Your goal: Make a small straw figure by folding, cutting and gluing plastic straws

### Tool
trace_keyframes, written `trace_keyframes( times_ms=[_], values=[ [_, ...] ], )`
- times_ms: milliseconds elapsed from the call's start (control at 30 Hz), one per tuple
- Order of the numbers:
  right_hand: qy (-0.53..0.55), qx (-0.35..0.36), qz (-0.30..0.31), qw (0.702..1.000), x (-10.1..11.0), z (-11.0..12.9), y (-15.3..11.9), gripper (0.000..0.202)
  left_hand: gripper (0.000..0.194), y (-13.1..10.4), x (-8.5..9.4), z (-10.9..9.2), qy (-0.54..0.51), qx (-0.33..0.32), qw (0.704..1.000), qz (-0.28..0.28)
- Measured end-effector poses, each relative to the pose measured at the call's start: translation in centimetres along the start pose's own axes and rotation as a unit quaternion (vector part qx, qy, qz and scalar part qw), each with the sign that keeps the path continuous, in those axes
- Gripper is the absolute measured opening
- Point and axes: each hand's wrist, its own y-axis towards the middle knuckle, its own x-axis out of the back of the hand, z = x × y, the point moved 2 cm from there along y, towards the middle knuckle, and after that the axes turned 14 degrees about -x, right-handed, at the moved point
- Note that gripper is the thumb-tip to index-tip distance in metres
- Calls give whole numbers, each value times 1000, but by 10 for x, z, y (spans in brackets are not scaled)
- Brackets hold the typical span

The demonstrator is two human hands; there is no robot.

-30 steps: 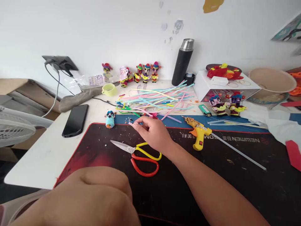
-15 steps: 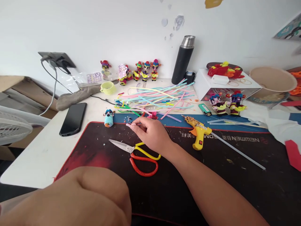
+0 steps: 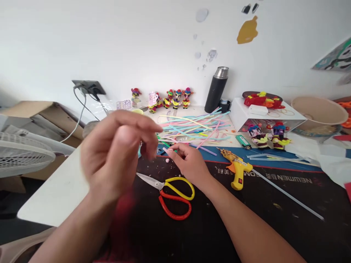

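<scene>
My left hand (image 3: 117, 146) is raised close to the camera, fingers curled but apart, with nothing visible in them. Between thumb and fingers, my right hand (image 3: 190, 160) pinches a small pale pink piece (image 3: 165, 150) at the back of the dark mat (image 3: 208, 226). A tiny pink bit (image 3: 167, 160) lies on the mat near those fingertips. Scissors (image 3: 157, 185) with one yellow and one red handle rest just in front of my right hand. To its right lies a yellow glue gun (image 3: 238, 171) with a long clear glue stick.
Colourful pipe cleaners (image 3: 192, 126) are heaped behind the mat, with small figures (image 3: 178, 99) along the wall. A black flask (image 3: 216, 89) stands beside a white box (image 3: 238, 113). At the left is a fan (image 3: 24, 153).
My left hand has risen from the lower left into the middle. My right hand still holds the pink piece. The view has shifted, so the table things sit lower in the picture.
</scene>
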Motion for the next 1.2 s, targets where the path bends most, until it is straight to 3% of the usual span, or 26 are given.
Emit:
trace_keyframes(
  times_ms=[67, 133, 267, 433, 700, 833, 1067, 1200],
  values=[
    [35, -23, -3, 999, 3, -2, 3, 31, 27, 42, -18, 28, 30, 17, 999, 39],
    [67, -37, -2, 997, 6, -4, 5, 32, 28, 61, -27, 52, 66, 49, 990, 118],
    [91, -50, 4, 995, 6, -6, 7, 32, 28, 45, -23, 85, 60, 79, 975, 199],
    [104, -58, 27, 993, 4, -6, 7, 35, 19, 20, -23, 98, -1, 92, 958, 273],
    [111, -66, 28, 991, 1, -9, 8, 36, 12, 19, -29, 105, 56, 42, 958, 278],
    [110, -72, 30, 991, -1, -8, 7, 38, 13, 17, -29, 108, 79, 66, 954, 280],
    [157, -89, 31, 983, 3, -4, 7, 46, 12, 18, -26, 110, 79, 80, 971, 210],
    [202, -108, 47, 972, 2, -7, 8, 45, 12, 16, -29, 111, 78, 63, 968, 228]
  ],
)
